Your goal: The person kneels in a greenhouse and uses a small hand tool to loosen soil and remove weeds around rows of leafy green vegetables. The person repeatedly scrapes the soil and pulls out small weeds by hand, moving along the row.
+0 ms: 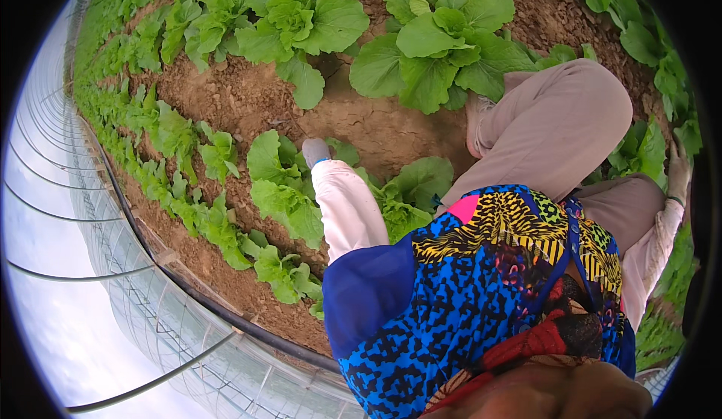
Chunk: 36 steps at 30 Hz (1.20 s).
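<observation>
My left hand, in a grey glove below a pale pink sleeve, is low over the soil beside a leafy green plant. Its fingers are curled out of sight. A thin dark rod-like thing runs from it to the ground; whether I hold it is unclear. At the right rim, my right hand is beside broad green leaves, fingers pointing away from me; its palm side is hidden. Two large leafy plants, one before my knee and another to its left, grow from the brown soil.
My bent legs in greyish-pink trousers take up the right side, close to the plants. More rows of leafy plants run to the left. A black pipe lies along the bed's edge, by the clear film wall and metal hoops of a greenhouse.
</observation>
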{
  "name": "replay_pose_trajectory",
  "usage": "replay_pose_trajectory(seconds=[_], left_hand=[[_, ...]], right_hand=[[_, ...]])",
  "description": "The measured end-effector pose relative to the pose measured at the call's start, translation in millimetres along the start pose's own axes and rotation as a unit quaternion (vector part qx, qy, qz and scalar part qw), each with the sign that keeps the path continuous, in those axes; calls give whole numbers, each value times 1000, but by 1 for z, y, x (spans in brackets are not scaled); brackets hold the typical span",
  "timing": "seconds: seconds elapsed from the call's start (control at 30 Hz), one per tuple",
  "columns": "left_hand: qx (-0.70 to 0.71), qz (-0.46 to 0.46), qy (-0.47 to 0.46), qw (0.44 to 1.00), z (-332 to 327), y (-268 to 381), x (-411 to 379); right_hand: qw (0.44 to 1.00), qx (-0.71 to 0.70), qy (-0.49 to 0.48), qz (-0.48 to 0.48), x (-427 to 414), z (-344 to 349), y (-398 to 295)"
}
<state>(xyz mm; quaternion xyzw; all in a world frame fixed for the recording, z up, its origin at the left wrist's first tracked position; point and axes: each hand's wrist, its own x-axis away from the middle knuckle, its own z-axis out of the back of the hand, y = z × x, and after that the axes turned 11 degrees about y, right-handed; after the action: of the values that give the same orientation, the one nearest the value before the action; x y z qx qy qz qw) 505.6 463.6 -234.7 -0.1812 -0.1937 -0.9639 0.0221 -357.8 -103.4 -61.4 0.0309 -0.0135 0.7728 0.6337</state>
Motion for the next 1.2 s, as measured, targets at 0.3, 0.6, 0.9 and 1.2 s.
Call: replay_pose_trajectory(seconds=[0.3,0.6,0.9,1.2], left_hand=[[169,113,-23,979,3,-33,111],[-20,102,-127,986,30,-48,156],[258,160,10,953,40,21,76],[-21,70,34,997,-22,53,-24]], right_hand=[[973,-217,-5,-81,3,15,-81],[961,-2,179,209,0,-5,-52],[982,-3,91,167,6,13,-62],[984,41,66,161,16,10,-70]])
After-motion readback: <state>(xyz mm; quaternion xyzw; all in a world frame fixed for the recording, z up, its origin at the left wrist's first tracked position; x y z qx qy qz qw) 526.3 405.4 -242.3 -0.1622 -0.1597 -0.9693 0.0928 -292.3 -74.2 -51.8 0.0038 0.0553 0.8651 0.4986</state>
